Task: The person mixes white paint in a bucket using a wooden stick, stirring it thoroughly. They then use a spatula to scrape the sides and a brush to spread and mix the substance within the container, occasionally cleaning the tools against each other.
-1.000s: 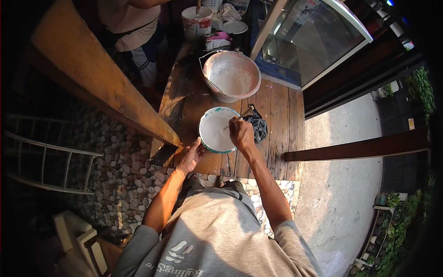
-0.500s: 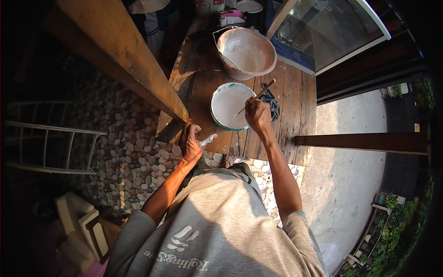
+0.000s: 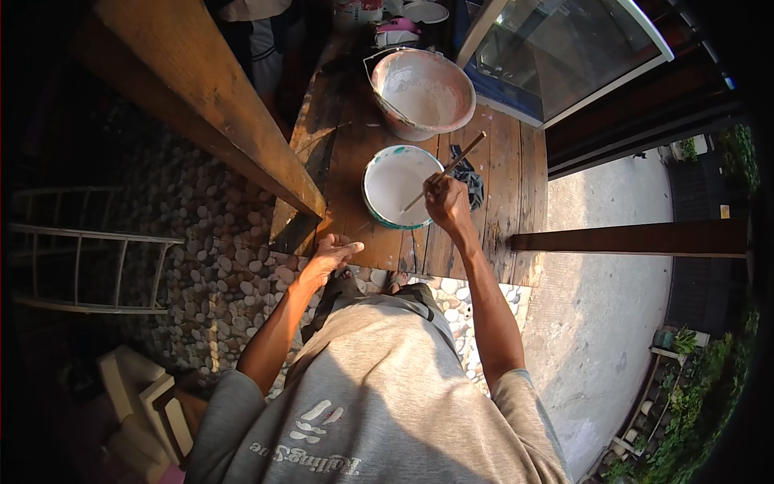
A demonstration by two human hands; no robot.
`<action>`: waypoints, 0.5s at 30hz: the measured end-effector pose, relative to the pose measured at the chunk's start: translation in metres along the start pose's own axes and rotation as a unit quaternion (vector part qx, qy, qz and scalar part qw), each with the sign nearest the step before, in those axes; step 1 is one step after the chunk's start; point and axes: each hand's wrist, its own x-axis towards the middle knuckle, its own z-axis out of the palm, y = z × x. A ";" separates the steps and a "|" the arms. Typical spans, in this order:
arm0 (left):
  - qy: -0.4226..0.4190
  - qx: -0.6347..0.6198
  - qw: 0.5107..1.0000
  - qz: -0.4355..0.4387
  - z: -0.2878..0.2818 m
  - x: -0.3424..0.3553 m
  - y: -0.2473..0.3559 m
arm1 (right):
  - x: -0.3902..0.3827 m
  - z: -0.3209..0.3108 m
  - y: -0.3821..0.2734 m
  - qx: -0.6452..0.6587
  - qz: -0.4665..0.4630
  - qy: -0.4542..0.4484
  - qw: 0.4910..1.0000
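- Your right hand (image 3: 449, 200) has its grip closed around the wooden stick (image 3: 468, 152), which leans with its lower end in the white tub (image 3: 377, 215).
- Expect the stick to be light and stiff, perhaps slick where it is wet; its dry upper part is the surer hold.
- The tub stands on the bench (image 3: 509, 181) and probably weighs a fair amount with the pale mixture (image 3: 395, 187) inside; the rim is the natural place to steady it.
- Your right wrist is bent over the tub's right side, forearm reaching up from below.
- Your left hand (image 3: 330, 256) hangs at the bench's near edge, apart from the tub, fingers curled around nothing visible; you cannot tell whether its fingertips meet.
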 end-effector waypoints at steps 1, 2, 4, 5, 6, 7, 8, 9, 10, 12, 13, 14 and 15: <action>0.029 0.067 0.993 0.095 0.007 0.007 -0.009 | 0.001 0.006 0.005 -0.044 -0.045 -0.027 0.998; 0.057 0.131 0.971 0.189 0.013 0.015 -0.017 | 0.004 0.013 0.008 -0.042 -0.042 -0.030 0.998; 0.125 0.196 0.935 0.268 0.027 0.025 -0.021 | 0.009 0.020 0.003 -0.030 -0.093 0.032 0.995; 0.139 0.256 0.889 0.353 0.029 0.030 -0.020 | 0.009 0.018 0.002 -0.030 -0.089 0.033 0.995; 0.151 0.311 0.831 0.436 0.033 0.032 -0.016 | 0.010 0.016 0.001 -0.021 -0.057 0.056 0.997; 0.164 0.314 0.839 0.412 0.037 0.031 -0.015 | 0.010 0.014 -0.001 -0.012 -0.026 0.079 0.996; 0.164 0.315 0.840 0.411 0.038 0.028 -0.014 | 0.007 0.011 -0.001 -0.012 -0.025 0.079 0.997; 0.184 0.316 0.825 0.431 0.040 0.027 -0.013 | 0.002 0.005 -0.001 -0.019 -0.016 0.078 0.997; 0.205 0.316 0.809 0.451 0.041 0.026 -0.012 | -0.002 0.002 -0.002 -0.025 -0.008 0.077 0.997; 0.208 0.320 0.805 0.455 0.043 0.024 -0.007 | -0.006 0.001 0.000 -0.042 0.036 0.058 0.997; 0.212 0.325 0.799 0.459 0.044 0.022 -0.005 | -0.008 0.005 0.006 -0.007 0.038 0.028 0.999; 0.209 0.325 0.800 0.458 0.046 0.020 -0.003 | -0.009 0.009 0.011 0.029 0.040 -0.001 0.999; 0.222 0.337 0.780 0.478 0.047 0.018 0.001 | -0.008 0.014 0.009 0.023 -0.010 0.016 1.000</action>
